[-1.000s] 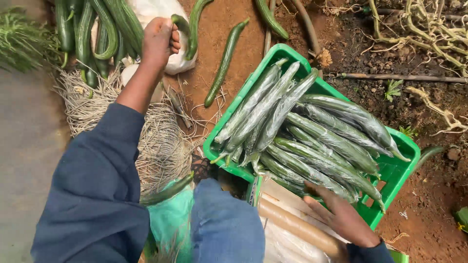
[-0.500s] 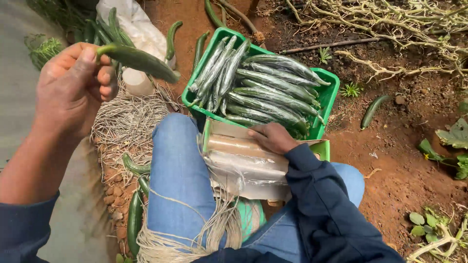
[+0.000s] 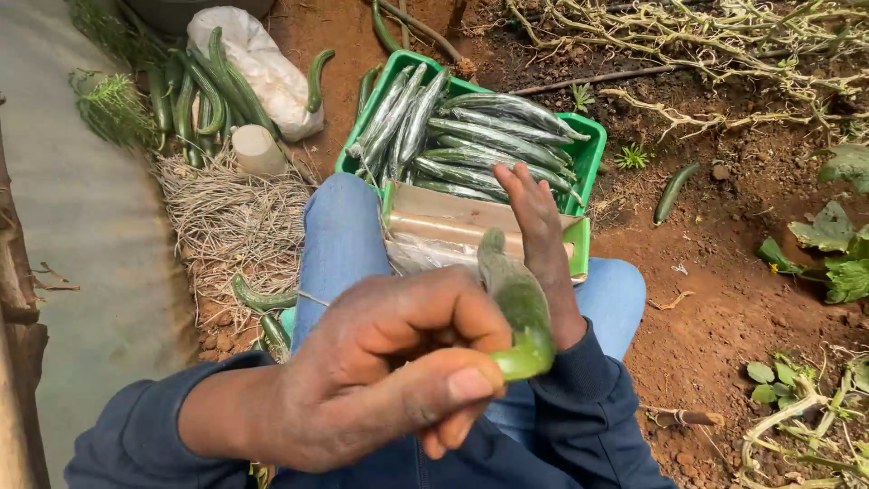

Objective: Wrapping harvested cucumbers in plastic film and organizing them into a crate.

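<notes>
Head view: left hand (image 3: 380, 371) grip clamped on cucumber (image 3: 518, 308); right hand (image 3: 541, 244) just behind it, fingers apart, green crate (image 3: 584, 149) beyond.

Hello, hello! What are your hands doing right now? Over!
Left hand gripping cucumber. Right hand open, raised behind it. Green crate of wrapped cucumbers beyond. Nothing in the way.

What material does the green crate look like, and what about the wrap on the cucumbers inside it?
The green crate looks like moulded plastic: even bright colour, smooth rim with a slight sheen. The wrap on the cucumbers in it seems to be thin clear plastic film, as it gives them a greyish, wrinkled shine. The cucumber in the left hand shows bare, matt green skin.
</notes>
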